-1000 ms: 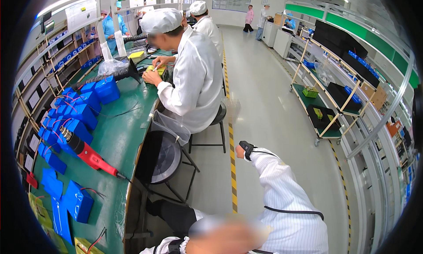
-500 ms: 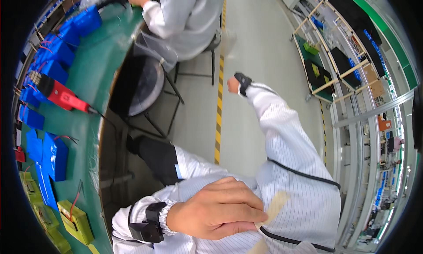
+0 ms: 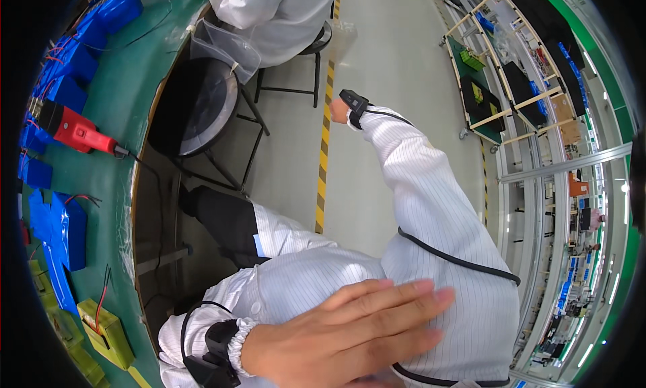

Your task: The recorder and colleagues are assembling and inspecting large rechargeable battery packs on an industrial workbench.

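Observation:
My left hand [image 3: 340, 335] lies flat over the right side of my white pinstriped smock [image 3: 323, 261], fingers stretched out and slightly apart. Nothing shows in its grasp; what lies under the palm is hidden. A black device [image 3: 221, 347] is strapped at that wrist. My right arm reaches away over the aisle, so my right hand [image 3: 338, 110] looks small, and its fingers are mostly hidden. It wears a similar black wrist device [image 3: 354, 101] and touches nothing that I can make out.
On the left runs a green workbench [image 3: 111, 206] with blue battery packs [image 3: 69, 230], yellow-green packs [image 3: 106, 331] and a red heat gun [image 3: 84, 134]. A black stool [image 3: 219, 112] and a seated co-worker [image 3: 269, 25] are ahead. A wheeled rack [image 3: 494, 122] stands right.
My left hand has gone from pinching a beige strip at my smock to lying flat there, and the strip no longer shows. The view has shifted, with bench and stool now farther left.

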`<state>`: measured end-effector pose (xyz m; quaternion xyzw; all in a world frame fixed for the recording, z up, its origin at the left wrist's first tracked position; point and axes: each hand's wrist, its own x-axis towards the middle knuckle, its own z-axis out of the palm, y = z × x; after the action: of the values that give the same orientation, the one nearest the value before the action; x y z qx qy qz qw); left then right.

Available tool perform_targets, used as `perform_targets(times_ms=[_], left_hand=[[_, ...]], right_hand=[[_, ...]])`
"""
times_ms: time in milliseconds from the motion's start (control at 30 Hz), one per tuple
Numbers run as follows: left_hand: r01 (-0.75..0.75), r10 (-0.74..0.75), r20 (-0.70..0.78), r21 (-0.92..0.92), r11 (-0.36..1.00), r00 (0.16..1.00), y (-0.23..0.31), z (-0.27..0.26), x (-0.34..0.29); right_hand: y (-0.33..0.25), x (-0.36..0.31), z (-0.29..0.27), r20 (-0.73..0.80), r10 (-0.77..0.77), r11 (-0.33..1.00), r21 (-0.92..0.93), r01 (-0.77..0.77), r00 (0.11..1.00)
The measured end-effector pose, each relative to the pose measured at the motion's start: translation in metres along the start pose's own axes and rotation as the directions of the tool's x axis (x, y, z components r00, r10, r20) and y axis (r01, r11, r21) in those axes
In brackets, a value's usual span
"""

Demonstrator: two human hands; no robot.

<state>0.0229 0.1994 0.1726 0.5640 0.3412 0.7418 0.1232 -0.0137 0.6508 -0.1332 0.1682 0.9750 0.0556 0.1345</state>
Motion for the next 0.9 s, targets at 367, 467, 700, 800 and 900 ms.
perform_targets(times_ms=[367, 467, 700, 800, 900], left_hand=[[0.486, -0.199, 0.662, -0.283, 0.827, 0.722, -0.002, -0.092, 0.028], [0.567, -0.461, 0.507, -0.068, 0.821, 0.728, -0.023, -0.120, 0.009], [0.452, -0.544, 0.308, 0.324, 0.831, 0.780, -0.028, -0.136, 0.013], [0.396, -0.515, 0.204, 0.432, 0.810, 0.832, -0.018, -0.135, 0.019], [0.356, -0.438, 0.071, 0.475, 0.805, 0.896, -0.001, -0.129, 0.024]], right_hand=[[-0.024, 0.033, -0.046, -0.184, -0.032, 0.999, 0.025, 0.038, 0.982], [-0.099, 0.044, -0.102, -0.063, -0.277, 0.930, -0.269, 0.251, 0.959], [-0.273, -0.013, -0.326, -0.626, -0.719, 0.649, -0.452, 0.612, 0.300], [-0.321, 0.047, -0.377, -0.563, -0.777, 0.591, -0.501, 0.632, 0.280], [-0.355, 0.147, -0.427, -0.458, -0.715, 0.692, -0.354, 0.629, 0.528]])
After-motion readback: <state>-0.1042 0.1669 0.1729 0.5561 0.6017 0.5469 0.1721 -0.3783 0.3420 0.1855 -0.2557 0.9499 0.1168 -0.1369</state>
